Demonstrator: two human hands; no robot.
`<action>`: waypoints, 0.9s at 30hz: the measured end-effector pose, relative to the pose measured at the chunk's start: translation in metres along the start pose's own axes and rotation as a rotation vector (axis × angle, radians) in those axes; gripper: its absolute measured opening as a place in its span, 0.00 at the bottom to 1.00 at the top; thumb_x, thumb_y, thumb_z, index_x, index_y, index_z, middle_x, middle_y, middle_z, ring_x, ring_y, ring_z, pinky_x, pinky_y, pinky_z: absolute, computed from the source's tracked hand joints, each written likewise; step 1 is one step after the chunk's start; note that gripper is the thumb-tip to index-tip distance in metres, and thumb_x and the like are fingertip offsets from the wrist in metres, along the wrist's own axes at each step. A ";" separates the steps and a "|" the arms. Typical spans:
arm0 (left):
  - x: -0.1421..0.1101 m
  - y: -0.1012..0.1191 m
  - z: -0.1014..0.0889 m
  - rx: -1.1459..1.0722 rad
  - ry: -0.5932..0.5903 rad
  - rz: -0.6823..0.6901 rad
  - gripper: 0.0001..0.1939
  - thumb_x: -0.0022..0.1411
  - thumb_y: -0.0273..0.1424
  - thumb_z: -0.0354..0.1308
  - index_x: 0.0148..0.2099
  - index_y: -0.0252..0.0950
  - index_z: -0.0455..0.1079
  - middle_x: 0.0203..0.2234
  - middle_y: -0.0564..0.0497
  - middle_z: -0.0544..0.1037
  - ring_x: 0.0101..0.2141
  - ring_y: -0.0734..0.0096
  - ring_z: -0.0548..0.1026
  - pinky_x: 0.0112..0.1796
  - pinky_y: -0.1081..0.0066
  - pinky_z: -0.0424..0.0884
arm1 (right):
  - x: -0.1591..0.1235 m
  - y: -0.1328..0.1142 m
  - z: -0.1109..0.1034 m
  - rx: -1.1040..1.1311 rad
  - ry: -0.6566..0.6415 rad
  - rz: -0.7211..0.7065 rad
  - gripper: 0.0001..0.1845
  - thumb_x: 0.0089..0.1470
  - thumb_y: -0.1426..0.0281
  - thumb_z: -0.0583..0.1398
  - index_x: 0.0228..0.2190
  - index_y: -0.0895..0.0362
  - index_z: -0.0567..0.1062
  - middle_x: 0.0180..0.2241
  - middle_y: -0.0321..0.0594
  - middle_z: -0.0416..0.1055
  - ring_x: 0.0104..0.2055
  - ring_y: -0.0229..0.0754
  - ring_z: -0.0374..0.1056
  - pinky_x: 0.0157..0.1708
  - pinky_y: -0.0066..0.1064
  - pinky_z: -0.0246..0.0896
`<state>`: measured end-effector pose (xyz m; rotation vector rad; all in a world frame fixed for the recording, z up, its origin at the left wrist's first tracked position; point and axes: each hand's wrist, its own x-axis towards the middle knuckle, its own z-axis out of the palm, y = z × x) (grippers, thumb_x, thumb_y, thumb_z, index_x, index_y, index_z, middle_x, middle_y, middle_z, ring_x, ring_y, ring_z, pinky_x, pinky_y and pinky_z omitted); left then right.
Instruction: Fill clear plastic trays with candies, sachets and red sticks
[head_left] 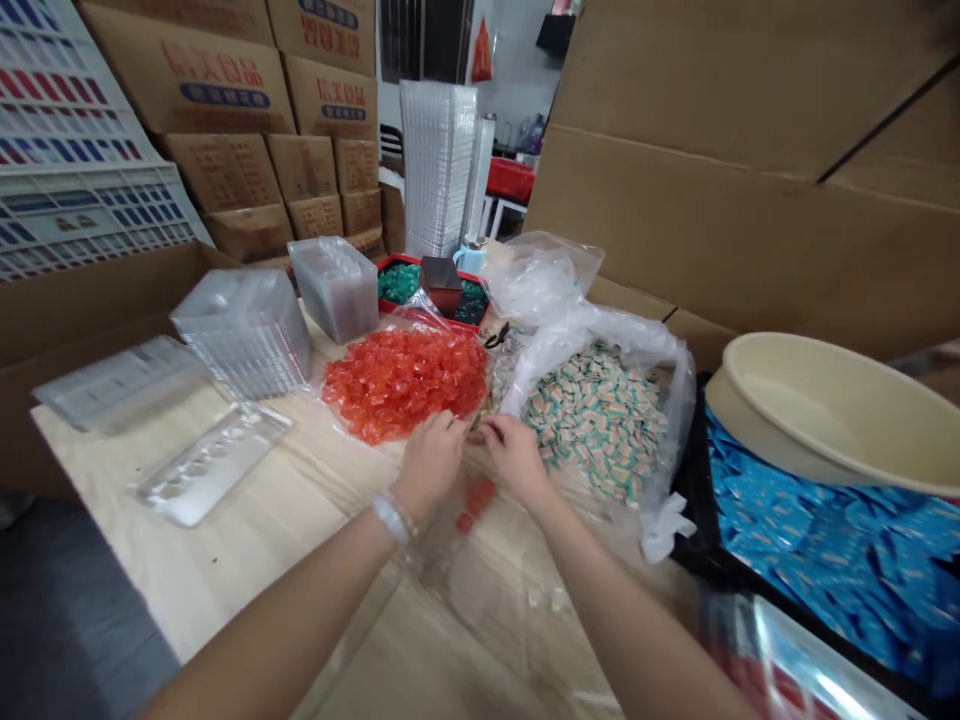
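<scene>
My left hand [433, 458], a pale band around its wrist, has its fingers curled together at the near edge of a pile of red-orange wrapped pieces [405, 375]. Close beside it, my right hand [516, 458] is pinched, thumb against forefinger. What either hand holds is too small and blurred to make out. Just below both hands lies a clear plastic tray [450, 570] with a few red pieces [474, 500] in it. To the right, an opened clear bag [679, 390] holds many small striped packets [596, 420] in green, orange and white.
Left on the wooden table [262, 560] are an empty clear tray [214, 460] and stacked trays [247, 335]. Behind stands a red tray [386, 262] with green pieces and a dark box [440, 285]. At right, a cream basin [832, 410] rests on blue packets [810, 540].
</scene>
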<state>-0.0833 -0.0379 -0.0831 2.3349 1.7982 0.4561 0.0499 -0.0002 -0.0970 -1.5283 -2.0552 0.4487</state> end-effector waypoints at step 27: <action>-0.002 -0.064 -0.005 0.096 -0.276 0.129 0.07 0.58 0.27 0.46 0.36 0.33 0.66 0.33 0.48 0.65 0.29 0.74 0.69 0.30 0.74 0.66 | 0.053 -0.005 0.036 -0.611 -0.289 -0.103 0.14 0.52 0.76 0.47 0.40 0.54 0.65 0.38 0.41 0.63 0.29 0.39 0.65 0.24 0.28 0.53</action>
